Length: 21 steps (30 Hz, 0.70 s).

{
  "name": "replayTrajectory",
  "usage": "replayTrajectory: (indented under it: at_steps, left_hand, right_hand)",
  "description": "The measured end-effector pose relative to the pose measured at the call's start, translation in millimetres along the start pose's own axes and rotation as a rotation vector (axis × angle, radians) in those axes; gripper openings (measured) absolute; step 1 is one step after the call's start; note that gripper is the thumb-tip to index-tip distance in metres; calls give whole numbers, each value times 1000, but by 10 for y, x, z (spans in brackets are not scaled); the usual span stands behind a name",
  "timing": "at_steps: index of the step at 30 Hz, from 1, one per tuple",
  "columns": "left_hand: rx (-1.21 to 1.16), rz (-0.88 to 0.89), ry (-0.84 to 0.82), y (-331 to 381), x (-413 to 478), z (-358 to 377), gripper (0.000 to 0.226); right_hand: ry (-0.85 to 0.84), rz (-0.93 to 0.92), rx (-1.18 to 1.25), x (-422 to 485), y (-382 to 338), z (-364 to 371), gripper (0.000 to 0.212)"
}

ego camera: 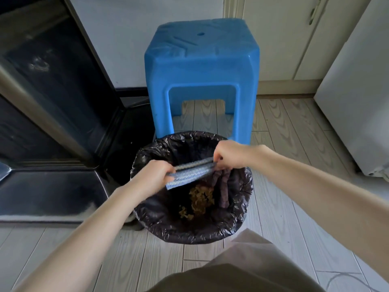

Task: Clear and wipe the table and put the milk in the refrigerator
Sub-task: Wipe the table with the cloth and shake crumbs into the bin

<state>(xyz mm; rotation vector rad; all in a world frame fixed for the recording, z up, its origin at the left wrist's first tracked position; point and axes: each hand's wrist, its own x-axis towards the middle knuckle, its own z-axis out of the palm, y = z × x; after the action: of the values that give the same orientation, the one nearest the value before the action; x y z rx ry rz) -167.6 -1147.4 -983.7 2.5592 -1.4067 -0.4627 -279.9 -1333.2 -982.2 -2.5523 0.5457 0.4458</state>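
A blue-and-white patterned cleaning cloth (190, 172) is folded and stretched between my two hands above a trash bin (147, 209) lined with a black bag. My left hand (156, 173) grips the cloth's near-left end. My right hand (228, 155) pinches its far-right end. Inside the bin lie yellowish food scraps (200, 200) and some dark crumpled material (223, 190). The milk and the table are out of view.
A blue plastic stool (202, 76) stands just behind the bin. A dark glossy appliance or cabinet (48, 106) fills the left side. A white appliance (357, 98) stands at the right, with cream cabinets (284, 39) behind. The floor is pale wood plank.
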Motion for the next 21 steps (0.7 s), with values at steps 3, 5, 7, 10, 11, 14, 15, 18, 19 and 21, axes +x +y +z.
replayTrajectory:
  at_steps: [3,5,7,10,11,14,15,18,19,21]
  left_hand:
    - [-13,-5,33,29,21,-4,27]
    - [-120,-22,103,44,6,-71,25]
    - [-213,-30,155,56,-13,-122,25]
    - [-333,-104,223,178,-90,-151,37]
    - [-369,-129,267,228,-129,-155,35]
    - [-448,-197,417,483,-308,-238,21]
    - [-492,-232,460,586,-357,-285,20]
    - [-641,-370,540,948,-505,-438,22]
    - [-680,-412,548,1070,-541,-598,23]
    - [-729,-451,552,1283,-659,-779,25]
  right_hand:
    - [-3,29,10,5,20,-1,16]
    - [22,0,74,-16,20,-109,22]
    - [35,-25,158,-27,56,-206,20]
    - [48,-24,248,-107,71,-312,16]
    - [56,-18,266,-148,61,-357,17]
    - [110,14,350,-343,-6,-564,12]
    - [126,23,362,-413,-35,-641,8]
    - [144,61,354,-593,-122,-867,2]
    - [140,81,359,-694,-177,-1047,5]
    - [141,87,346,-864,-245,-1248,16]
